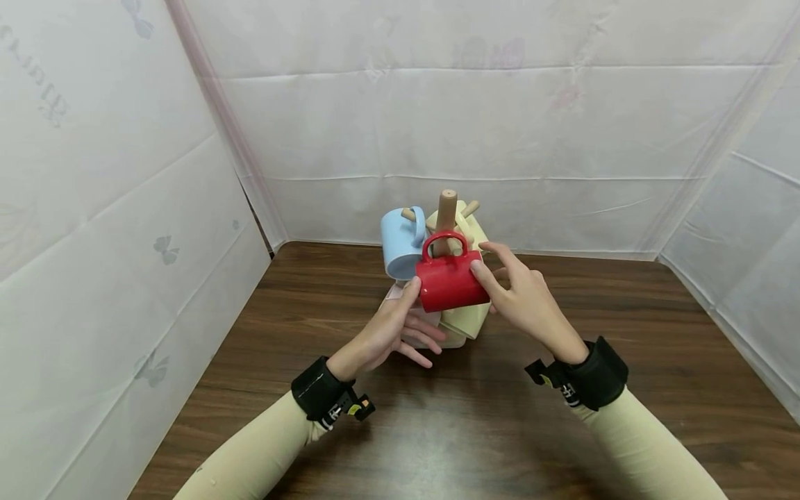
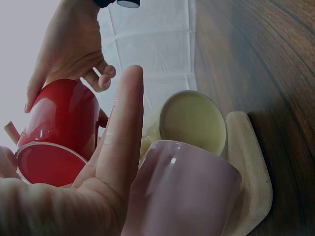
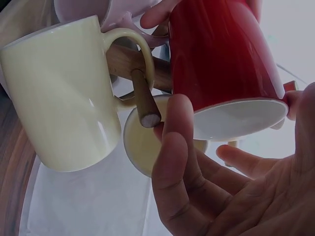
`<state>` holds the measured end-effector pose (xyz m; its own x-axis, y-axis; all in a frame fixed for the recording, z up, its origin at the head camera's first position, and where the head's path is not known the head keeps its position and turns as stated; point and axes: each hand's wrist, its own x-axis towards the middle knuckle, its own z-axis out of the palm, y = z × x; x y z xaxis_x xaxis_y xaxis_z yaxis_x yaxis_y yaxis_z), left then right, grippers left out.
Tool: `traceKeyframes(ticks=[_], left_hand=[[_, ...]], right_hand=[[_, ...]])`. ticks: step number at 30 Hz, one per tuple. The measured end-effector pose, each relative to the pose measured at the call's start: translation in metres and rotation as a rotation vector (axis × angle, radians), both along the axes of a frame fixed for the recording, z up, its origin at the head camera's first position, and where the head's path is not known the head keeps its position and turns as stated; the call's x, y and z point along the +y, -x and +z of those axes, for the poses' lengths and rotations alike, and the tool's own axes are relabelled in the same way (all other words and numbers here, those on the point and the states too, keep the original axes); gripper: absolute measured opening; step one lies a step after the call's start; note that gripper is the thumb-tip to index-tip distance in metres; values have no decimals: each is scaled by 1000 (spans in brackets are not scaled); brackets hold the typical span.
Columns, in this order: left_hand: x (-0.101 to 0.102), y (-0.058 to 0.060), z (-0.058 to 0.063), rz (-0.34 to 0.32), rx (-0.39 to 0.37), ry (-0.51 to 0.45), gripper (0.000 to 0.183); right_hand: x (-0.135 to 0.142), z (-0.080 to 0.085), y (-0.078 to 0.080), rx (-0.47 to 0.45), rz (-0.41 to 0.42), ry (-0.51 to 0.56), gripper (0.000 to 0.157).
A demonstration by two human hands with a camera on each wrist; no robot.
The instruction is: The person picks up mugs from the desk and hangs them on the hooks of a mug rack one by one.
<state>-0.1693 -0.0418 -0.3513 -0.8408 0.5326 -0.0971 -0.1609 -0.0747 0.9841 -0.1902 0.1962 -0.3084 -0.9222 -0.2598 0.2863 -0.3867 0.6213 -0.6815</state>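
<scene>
A red mug lies sideways in front of the wooden mug tree, its handle up and overlapping the post in the head view. My left hand holds the base end between thumb and a finger, the other fingers spread below. At the mouth end, the thumb and fingers of my right hand pinch the rim, and the white inside faces that palm. Close under the left fingers hangs a pink mug. A pale yellow mug hangs on a peg beside the right fingers.
A light blue mug hangs on the tree's left side. Behind the post is another pale yellow mug. The tree's wooden base stands on a dark wood table. White sheeting surrounds the back and sides.
</scene>
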Motion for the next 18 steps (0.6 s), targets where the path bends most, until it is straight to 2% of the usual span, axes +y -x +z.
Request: traceKeyframes(ticks=[9, 15, 18], left_hand=[[-1, -1, 3, -28, -4, 4, 70], [-1, -10, 17, -19, 20, 9, 66], [-2, -7, 10, 6, 31, 10, 67]], right_hand=[[0, -1, -1, 5, -14, -8, 57], [0, -1, -2, 19, -5, -6, 57], [1, -1, -2, 25, 4, -4, 56]])
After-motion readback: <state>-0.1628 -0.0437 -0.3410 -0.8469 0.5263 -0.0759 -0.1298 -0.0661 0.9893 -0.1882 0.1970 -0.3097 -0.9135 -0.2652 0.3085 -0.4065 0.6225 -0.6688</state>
